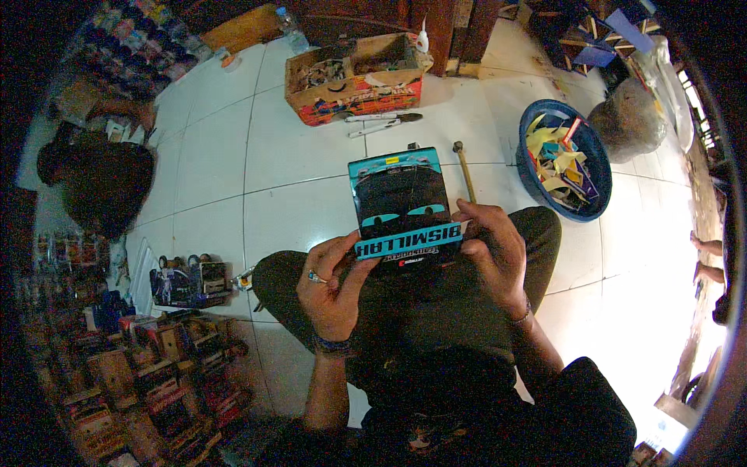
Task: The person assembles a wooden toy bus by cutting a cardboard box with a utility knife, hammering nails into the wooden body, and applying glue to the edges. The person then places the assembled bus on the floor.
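In front of my lap stands a black and teal toy truck cab (397, 191) with a pair of teal eye shapes on its dark front. Across its near part runs a narrow teal strip with black lettering (408, 242). My left hand (331, 284), with a ring on one finger, pinches the strip's left end between thumb and fingers. At the opposite end, my right hand (494, 253) grips the strip with thumb and forefinger. Whether the strip is stuck to the cab or only lies against it, I cannot tell.
Beyond the cab lie a hammer (464, 173), slim white-and-black tools (384, 121) and a worn cardboard box (354, 101) of odds and ends. A blue basin (525, 175) of coloured scraps stands right. Small model trucks (189, 282) and wooden pieces (156, 381) crowd the left.
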